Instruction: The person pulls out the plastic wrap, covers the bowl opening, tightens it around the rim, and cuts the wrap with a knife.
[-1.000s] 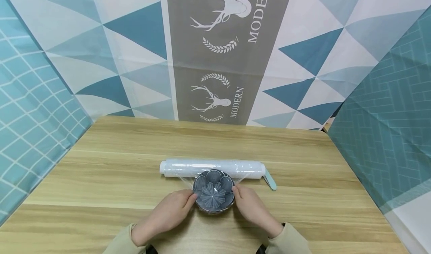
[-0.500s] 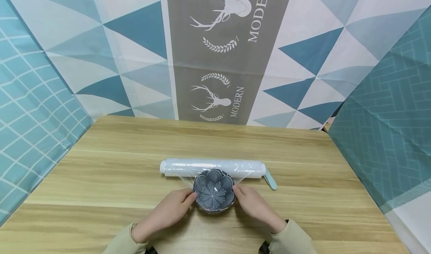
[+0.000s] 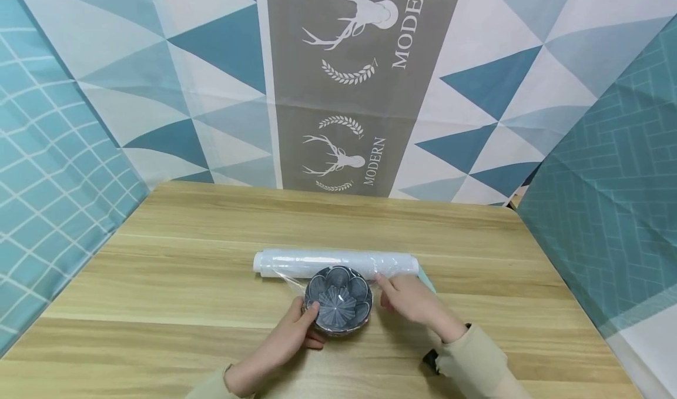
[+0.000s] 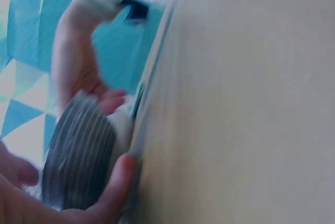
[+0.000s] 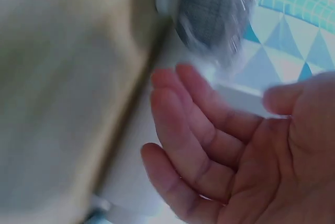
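A dark grey-blue bowl (image 3: 338,302) with a petal pattern stands on the table, clear film stretched over its top. My left hand (image 3: 288,337) grips its near-left side, thumb over the rim and fingers low against the side; the left wrist view shows the ribbed outer wall (image 4: 81,156) between thumb and fingers. Just right of the bowl is my right hand (image 3: 415,302), near the film. In the right wrist view its fingers (image 5: 175,119) are loosely bent, thumb apart, holding nothing. A roll of cling film (image 3: 317,262) lies behind the bowl, its film running to the bowl.
A light teal-handled tool (image 3: 426,278) lies at the roll's right end, partly hidden by the right hand. The wooden table (image 3: 174,293) meets patterned cloth walls at its back and sides. Both wrist views are blurred.
My right hand has let go of the bowl's right rim and moved right and slightly away, towards the roll. The left hand has shifted its thumb further onto the rim, fingers lower.
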The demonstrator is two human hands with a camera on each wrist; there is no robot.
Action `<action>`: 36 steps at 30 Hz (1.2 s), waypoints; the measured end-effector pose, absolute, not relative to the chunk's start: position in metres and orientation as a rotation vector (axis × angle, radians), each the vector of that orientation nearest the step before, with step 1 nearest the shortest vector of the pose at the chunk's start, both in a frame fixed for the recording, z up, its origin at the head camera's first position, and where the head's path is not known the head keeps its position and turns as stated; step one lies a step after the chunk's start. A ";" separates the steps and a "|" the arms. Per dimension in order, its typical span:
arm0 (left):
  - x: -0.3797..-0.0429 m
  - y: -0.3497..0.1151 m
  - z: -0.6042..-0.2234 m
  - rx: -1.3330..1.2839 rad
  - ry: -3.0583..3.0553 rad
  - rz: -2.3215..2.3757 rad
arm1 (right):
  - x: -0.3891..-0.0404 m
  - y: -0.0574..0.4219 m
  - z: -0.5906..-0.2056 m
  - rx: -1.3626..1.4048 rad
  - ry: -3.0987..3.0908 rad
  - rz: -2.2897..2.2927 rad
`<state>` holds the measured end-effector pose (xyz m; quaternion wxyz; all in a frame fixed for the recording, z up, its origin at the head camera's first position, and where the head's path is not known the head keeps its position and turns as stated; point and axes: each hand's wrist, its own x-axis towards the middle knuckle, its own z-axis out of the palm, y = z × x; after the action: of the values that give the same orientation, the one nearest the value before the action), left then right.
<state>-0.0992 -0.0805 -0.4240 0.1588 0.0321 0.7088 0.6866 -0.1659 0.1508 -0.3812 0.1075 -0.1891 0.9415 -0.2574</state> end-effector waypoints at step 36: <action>-0.086 -0.048 -0.437 -0.057 1.796 2.331 | -0.265 0.112 -0.382 -0.826 2.491 -0.532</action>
<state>-0.0857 -0.0484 -0.4372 0.0992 -0.0192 0.6072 0.7881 -0.2651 0.1115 -0.3821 0.2297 -0.3002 0.9054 -0.1934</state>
